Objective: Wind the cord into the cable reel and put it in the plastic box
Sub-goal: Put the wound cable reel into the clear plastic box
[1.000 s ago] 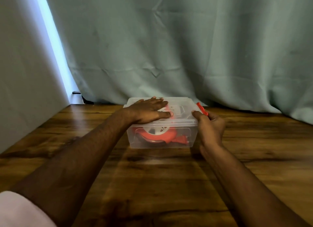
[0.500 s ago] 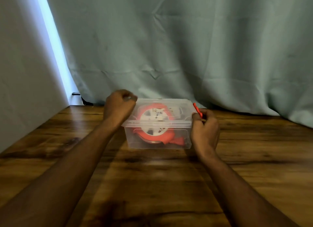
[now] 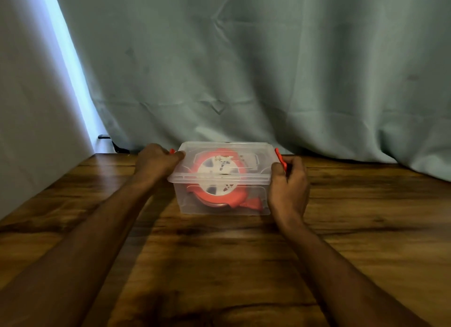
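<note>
Our red round plastic cable reel with its pale hub (image 3: 220,180) already lies inside the clear rectangular plastic box (image 3: 222,180), with the clear lid (image 3: 258,148) seated on top; no loose cord shows outside the box. The box stands on the dark wood-grain desk (image 3: 219,265), close to the pale green curtain (image 3: 244,70) behind it.

We judge the step in hand to be latching the lid. To do it well, we should fold the two red clips down evenly, one at each end, while keeping the lid flat on the rim so neither corner lifts. Pressing both ends at once should also stop the light box from sliding across the desk. We should check that nothing from the reel is caught under the lid edge before we snap it down.

Our left hand (image 3: 156,162) has its fingers curled at the left end of the box, thumb against the lid corner, beside the small red left clip (image 3: 172,151). Our right hand (image 3: 289,182) curls round the right end, thumb and fingers closed about the raised red right clip (image 3: 280,159). Whether the left grip actually pinches its clip we cannot tell.
</note>
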The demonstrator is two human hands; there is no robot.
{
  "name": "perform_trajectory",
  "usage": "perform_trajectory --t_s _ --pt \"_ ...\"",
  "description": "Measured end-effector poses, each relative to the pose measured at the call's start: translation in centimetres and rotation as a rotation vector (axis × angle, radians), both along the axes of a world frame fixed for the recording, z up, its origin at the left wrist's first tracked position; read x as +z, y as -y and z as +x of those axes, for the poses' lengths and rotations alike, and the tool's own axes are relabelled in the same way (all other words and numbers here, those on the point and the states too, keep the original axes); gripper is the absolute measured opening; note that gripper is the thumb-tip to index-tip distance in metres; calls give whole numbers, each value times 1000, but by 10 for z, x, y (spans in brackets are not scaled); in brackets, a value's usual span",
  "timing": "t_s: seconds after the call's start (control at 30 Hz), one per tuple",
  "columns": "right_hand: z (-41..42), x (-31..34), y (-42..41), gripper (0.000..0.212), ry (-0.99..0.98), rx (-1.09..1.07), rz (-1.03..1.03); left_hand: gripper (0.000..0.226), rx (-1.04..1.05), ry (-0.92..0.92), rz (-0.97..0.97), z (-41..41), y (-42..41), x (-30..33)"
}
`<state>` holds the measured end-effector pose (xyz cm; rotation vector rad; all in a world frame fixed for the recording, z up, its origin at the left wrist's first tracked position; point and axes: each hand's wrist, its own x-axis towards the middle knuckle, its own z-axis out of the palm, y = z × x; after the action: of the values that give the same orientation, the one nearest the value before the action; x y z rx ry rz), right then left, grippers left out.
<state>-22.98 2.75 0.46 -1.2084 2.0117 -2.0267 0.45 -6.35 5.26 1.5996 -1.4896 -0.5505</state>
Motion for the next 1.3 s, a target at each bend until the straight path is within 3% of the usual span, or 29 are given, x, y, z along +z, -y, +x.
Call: perform_trajectory --t_s 0.23,0.33,0.4,0.6,0.83,1.0,1.3 --pt "3 -2 -1 25 -87 -51 -54 35 34 379 -174 -4 -7 8" --pt "2 0 -10 23 -404 -72 -155 29 45 408 -362 -5 -29 12" --pt "1 -2 -16 17 -615 -14 -180 31 11 529 -540 -5 -55 9" --pt "-15 -15 -31 31 -838 106 -92 27 -183 799 -675 -6 -110 -29" --pt "-18 3 22 29 -785 174 82 48 -209 658 -550 -19 -37 -38" --pt "-29 8 69 39 -829 161 228 61 -184 567 -519 -37 11 -45" --pt "-28 32 70 56 -836 193 408 80 -244 705 -403 -43 16 -22"
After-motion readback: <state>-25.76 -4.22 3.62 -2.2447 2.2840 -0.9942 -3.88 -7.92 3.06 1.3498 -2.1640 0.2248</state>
